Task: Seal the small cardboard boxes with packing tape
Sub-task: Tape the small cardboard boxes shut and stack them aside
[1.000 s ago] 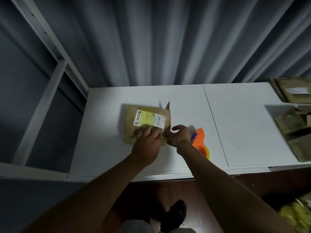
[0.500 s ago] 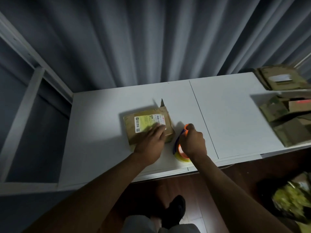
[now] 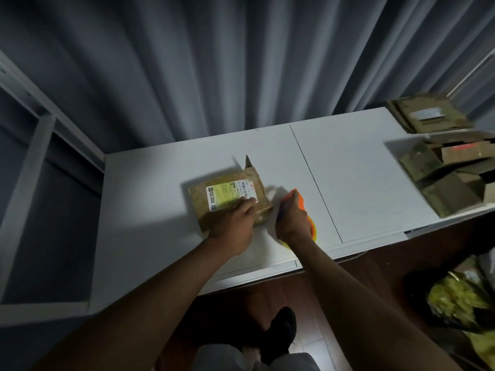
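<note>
Nearest to us we see a dark shoe (image 3: 281, 330) on the wooden floor (image 3: 375, 266), below the near edge of the white surface (image 3: 150, 210). Both forearms reach forward over that edge. Our right hand (image 3: 293, 219) has its grip closed around the orange tape dispenser (image 3: 301, 203), whose yellow-rimmed roll shows just behind the wrist; the dispenser sits just right of the box, and we cannot tell whether it touches it. Our left hand (image 3: 233, 218) lies on top of the small cardboard box (image 3: 230, 198), fingers laid flat and pressing its near right part, the grip open. The box rests on the surface left of the seam between the two panels, with a white and yellow shipping label (image 3: 227, 194) on top and one small flap standing up at its far right corner. Farther right, a pile of cardboard boxes (image 3: 450, 167) crowds the surface's right end. Grey curtains (image 3: 214, 62) hang behind.
</note>
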